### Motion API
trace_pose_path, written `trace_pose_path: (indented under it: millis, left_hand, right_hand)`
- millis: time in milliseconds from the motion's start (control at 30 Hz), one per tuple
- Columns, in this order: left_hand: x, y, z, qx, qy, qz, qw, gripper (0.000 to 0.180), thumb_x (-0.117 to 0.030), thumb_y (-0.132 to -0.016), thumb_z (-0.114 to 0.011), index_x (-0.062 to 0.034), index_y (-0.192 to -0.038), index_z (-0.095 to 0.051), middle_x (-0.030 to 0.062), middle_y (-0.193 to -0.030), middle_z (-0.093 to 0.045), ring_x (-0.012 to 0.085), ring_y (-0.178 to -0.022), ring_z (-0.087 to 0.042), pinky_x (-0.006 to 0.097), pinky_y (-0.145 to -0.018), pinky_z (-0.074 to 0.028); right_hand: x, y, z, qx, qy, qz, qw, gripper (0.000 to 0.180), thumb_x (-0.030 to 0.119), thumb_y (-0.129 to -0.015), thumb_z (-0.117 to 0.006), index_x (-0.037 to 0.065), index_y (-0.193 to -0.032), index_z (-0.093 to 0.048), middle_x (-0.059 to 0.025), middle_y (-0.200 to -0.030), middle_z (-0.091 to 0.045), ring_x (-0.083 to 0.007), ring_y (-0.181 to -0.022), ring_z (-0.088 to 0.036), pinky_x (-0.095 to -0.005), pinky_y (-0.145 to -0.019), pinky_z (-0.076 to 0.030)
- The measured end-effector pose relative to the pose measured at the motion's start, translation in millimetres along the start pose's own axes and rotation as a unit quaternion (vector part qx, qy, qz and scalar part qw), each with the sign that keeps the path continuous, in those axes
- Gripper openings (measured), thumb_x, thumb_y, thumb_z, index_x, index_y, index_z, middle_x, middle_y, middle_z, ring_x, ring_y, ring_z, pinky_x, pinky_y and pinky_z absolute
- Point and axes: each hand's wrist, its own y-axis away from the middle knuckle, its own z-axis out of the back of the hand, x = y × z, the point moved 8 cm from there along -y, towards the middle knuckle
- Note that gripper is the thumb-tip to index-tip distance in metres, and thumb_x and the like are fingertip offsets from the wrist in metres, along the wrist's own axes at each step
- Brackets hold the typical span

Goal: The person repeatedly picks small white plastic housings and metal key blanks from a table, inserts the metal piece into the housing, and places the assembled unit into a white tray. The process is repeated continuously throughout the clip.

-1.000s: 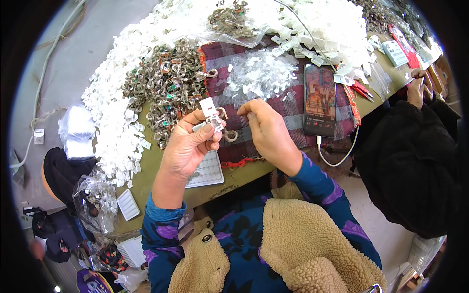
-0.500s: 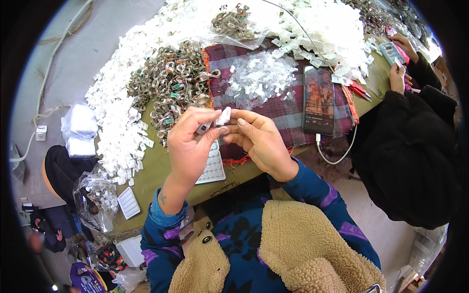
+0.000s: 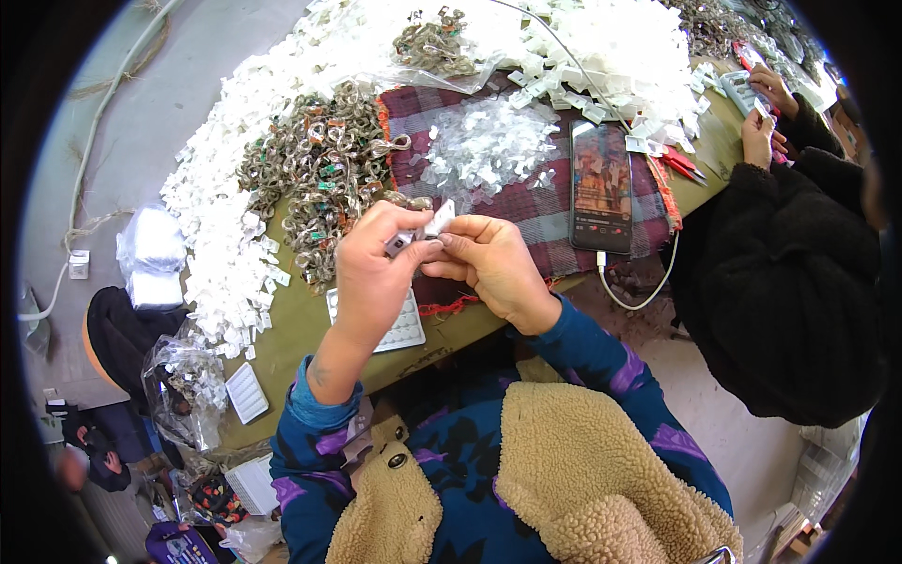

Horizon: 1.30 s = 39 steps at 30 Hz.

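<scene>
Left hand (image 3: pixel 368 268): clamped on a small white piece (image 3: pixel 441 220), thumb and fingers pinching it from its left side.
Right hand (image 3: pixel 498 268): together with the left, fingertips closed on the same piece from its right side.
White piece: between the two hands, raised over the table's near edge; the fingers hide part of it, and a dark slot shows on its left part.
Cloth (image 3: pixel 545 224): plaid, dark red and grey with orange-red fringe, lying just beyond the hands.
Clear bits (image 3: pixel 489 146): a loose heap on the cloth.
Phone (image 3: pixel 601 183): on the right of the cloth, screen lit, white cable (image 3: pixel 647 306) plugged into its near end.
Loops (image 3: pixel 315 179): a brown-grey heap left of the cloth.
White heap (image 3: pixel 221 221): many small pieces, curving around the loops and across the far side.
White tray (image 3: pixel 406 329): on the table (image 3: pixel 305 343), partly behind the left forearm.
Pliers (image 3: pixel 683 164): red-handled, near the phone.
Co-worker's hands (image 3: pixel 757 141): at the far right, around a small item.
</scene>
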Motion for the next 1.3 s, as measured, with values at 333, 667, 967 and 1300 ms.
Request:
trace_pose_path:
  millis: [333,667,967,1300]
  left_hand:
    - [59.7,25.2,-6.0,0.021,0.412,0.267,0.871,0.027,-0.01,-0.093,-0.068,0.0016,-0.116,-0.06,0.0081,-0.096,-0.068,0.0108,-0.075,-0.061,0.023,-0.06,-0.051]
    - [44.5,81.4,16.3,0.045,0.603,0.205,0.77,0.034,-0.008,-0.092,-0.068,-0.0009,-0.124,-0.06,0.0146,-0.109,-0.067,0.0153,-0.082,-0.065,0.025,-0.062,-0.055]
    - [59.1,121.3,25.2,0.021,0.6,0.218,0.769,0.033,-0.009,-0.09,-0.07,-0.0023,-0.121,-0.061,0.0112,-0.107,-0.067,0.0148,-0.082,-0.064,0.025,-0.061,-0.054]
    - [78.7,169.0,24.1,-0.062,0.58,0.24,0.776,0.021,0.003,-0.092,-0.061,0.0012,-0.114,-0.059,0.0105,-0.095,-0.068,0.0168,-0.073,-0.066,0.028,-0.062,-0.056]
  right_hand:
    - [17.3,7.4,1.8,-0.007,0.142,0.035,0.989,0.024,0.001,-0.1,-0.052,-0.011,-0.119,-0.06,-0.0207,-0.105,-0.069,-0.026,-0.095,-0.071,-0.0296,-0.08,-0.061]
    - [39.7,22.2,-27.9,-0.033,0.697,0.421,0.579,0.026,-0.006,-0.082,-0.063,-0.001,-0.107,-0.068,-0.0136,-0.101,-0.069,-0.0305,-0.09,-0.064,-0.0351,-0.08,-0.053]
    - [40.9,64.9,-64.4,-0.035,0.574,0.387,0.721,0.019,-0.003,-0.08,-0.071,0.001,-0.098,-0.07,-0.0127,-0.095,-0.065,-0.029,-0.082,-0.064,-0.0358,-0.073,-0.052]
    - [-34.8,93.7,-123.1,0.179,0.518,0.336,0.766,0.013,-0.004,-0.083,-0.066,-0.001,-0.094,-0.06,-0.0145,-0.1,-0.054,-0.0305,-0.08,-0.063,-0.0366,-0.07,-0.052]
